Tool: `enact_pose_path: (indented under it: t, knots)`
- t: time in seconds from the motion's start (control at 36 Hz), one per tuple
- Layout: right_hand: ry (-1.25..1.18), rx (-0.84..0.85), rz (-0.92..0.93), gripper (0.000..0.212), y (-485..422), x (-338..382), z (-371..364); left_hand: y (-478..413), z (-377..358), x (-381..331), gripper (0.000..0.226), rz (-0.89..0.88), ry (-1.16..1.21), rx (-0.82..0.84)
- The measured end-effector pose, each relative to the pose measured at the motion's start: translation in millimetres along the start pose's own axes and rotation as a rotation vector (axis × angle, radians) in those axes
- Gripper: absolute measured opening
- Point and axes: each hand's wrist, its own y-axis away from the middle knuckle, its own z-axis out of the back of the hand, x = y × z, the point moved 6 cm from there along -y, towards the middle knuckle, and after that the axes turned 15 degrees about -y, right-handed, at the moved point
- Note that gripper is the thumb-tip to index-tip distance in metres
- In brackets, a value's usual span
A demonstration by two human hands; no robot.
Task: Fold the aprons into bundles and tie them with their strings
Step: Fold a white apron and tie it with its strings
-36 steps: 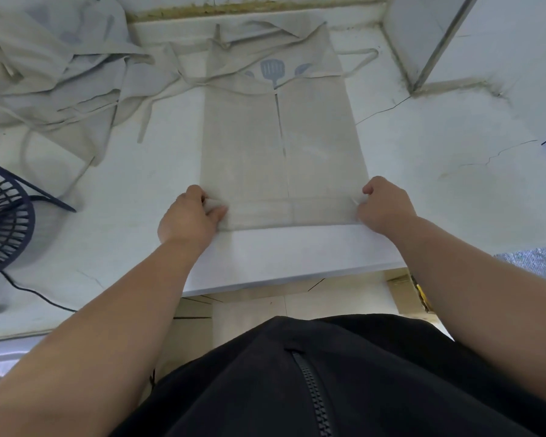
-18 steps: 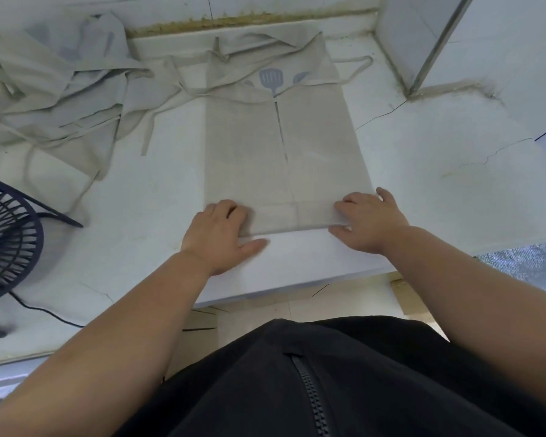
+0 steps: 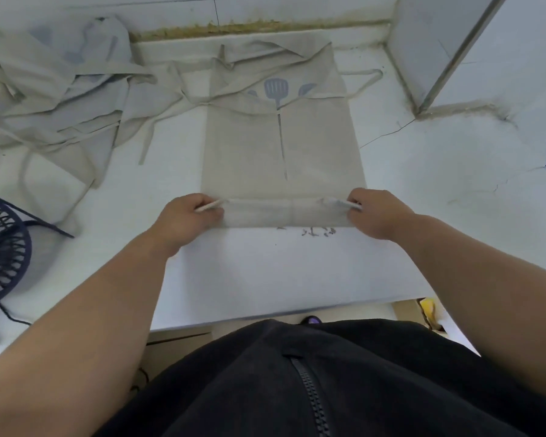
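Observation:
A beige apron (image 3: 281, 146) lies lengthwise on the white counter (image 3: 265, 272), folded into a long narrow strip with a blue spatula print at its far end. Its near end is turned over into a short flat fold (image 3: 286, 212). My left hand (image 3: 188, 217) pinches the left corner of that fold. My right hand (image 3: 375, 212) pinches the right corner. The apron's strings (image 3: 364, 80) trail out at the far end, on both sides.
A heap of several more beige aprons (image 3: 54, 99) lies at the back left, strings dangling toward me. A dark wire fan guard (image 3: 0, 250) stands at the left edge. A wall panel (image 3: 438, 48) rises at the back right. Small marks (image 3: 316, 231) show on the counter.
Both hands went from pressing flat on the near end to pinching its corners. The near end moved away from me and is folded over once more, uncovering marks on the counter.

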Motion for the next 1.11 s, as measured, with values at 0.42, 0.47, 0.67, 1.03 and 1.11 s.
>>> enact_pose_path:
  t: [0.42, 0.47, 0.67, 1.03, 1.11]
  knots:
    - [0.478, -0.155, 0.153, 0.042, -32.3, 21.9, 14.7, -3.7, -12.5, -32.6, 0.042, -0.172, -0.684, -0.430]
    - [0.590, -0.072, 0.350, 0.038, -27.0, 26.7, -0.4, -4.2, -20.2, -40.9, 0.042, -0.392, -0.745, -0.359]
    - [0.283, 0.146, 0.319, 0.062, -21.0, 12.4, -18.4, -11.6, -23.1, -36.0, 0.049, -0.351, -0.687, -0.094]
    - [0.121, 0.112, 0.096, 0.032, -40.8, 28.9, 18.4, -47.4, 11.3, -22.2, 0.010, -0.076, -0.172, 0.131]
    - [0.137, 0.129, 0.046, 0.027, -48.3, 27.9, 24.0, -52.4, 16.9, -15.2, 0.018, -0.014, -0.041, 0.132]
